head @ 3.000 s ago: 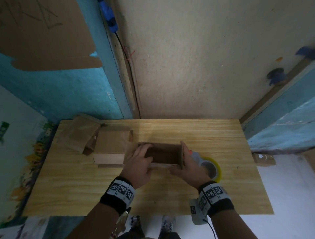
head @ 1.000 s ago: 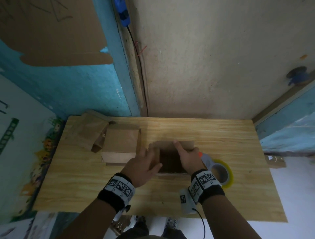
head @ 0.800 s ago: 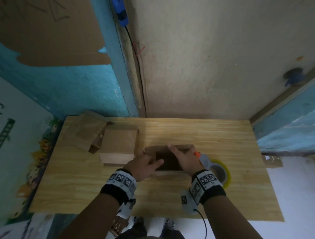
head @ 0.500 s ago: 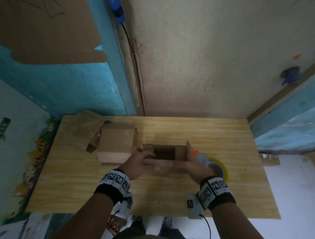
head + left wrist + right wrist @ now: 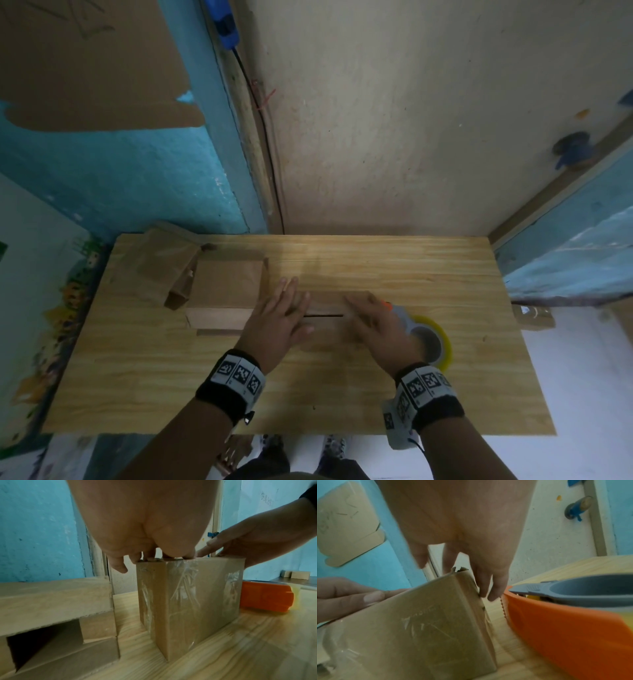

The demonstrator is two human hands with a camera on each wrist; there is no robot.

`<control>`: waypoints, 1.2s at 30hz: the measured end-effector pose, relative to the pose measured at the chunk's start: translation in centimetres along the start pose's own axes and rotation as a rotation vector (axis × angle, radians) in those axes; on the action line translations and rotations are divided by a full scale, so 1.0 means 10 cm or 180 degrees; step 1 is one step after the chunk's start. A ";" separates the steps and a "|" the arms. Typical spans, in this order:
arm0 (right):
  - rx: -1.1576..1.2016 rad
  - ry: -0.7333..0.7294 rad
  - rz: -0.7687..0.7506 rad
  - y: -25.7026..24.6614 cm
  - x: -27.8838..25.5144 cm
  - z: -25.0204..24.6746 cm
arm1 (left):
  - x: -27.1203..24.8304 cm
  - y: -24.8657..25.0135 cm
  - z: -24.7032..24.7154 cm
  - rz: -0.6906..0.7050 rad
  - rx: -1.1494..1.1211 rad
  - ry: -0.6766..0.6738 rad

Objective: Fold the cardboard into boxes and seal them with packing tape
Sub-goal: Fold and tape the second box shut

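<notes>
both hands lie flat with straight fingers on top of a small cardboard box point(image 5: 325, 305), pressing its top flaps down; neither hand curls around anything. going left to right across the wooden table point(image 5: 376, 267): at the far left corner sits a loose pile of folded cardboard pieces point(image 5: 164, 263), and just beside it a larger cardboard box point(image 5: 226, 287) lies with an open end showing in the left wrist view. next comes the left hand point(image 5: 277, 318), palm down on the left part of the small box, fingers pointing away from the person. a thin dark gap shows between the two top flaps. the small box stands upright near the middle of the table, and clear tape point(image 5: 185, 595) shines on its side. the right hand point(image 5: 373, 318) presses the right part of the top. just right of the box lies an orange and grey tape dispenser point(image 5: 565, 622) with a yellow roll.
</notes>
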State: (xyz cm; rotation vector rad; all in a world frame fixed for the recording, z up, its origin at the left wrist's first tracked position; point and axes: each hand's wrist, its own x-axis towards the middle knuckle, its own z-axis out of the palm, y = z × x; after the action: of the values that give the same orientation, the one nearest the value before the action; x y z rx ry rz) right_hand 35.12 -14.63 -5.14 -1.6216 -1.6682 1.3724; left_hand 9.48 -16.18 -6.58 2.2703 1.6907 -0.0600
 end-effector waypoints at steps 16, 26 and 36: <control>-0.1604 0.0626 0.0882 0.50 -0.14 -0.38 | 0.00 -0.05 0.04 0.0164 -0.0491 0.0025; 0.1096 0.1161 0.0084 -0.69 -0.10 -0.59 | 0.10 -0.05 0.00 0.0224 -0.1092 -0.0237; 0.0366 -0.0013 0.0102 -0.77 0.16 -0.46 | 0.30 0.07 -0.29 -0.0225 -0.2512 -0.0494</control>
State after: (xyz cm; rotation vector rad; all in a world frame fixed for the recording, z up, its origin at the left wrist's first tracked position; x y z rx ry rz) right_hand 34.93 -10.19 2.79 -1.5877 -1.5419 1.4602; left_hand 10.64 -12.81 -4.35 1.5725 1.3751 0.3453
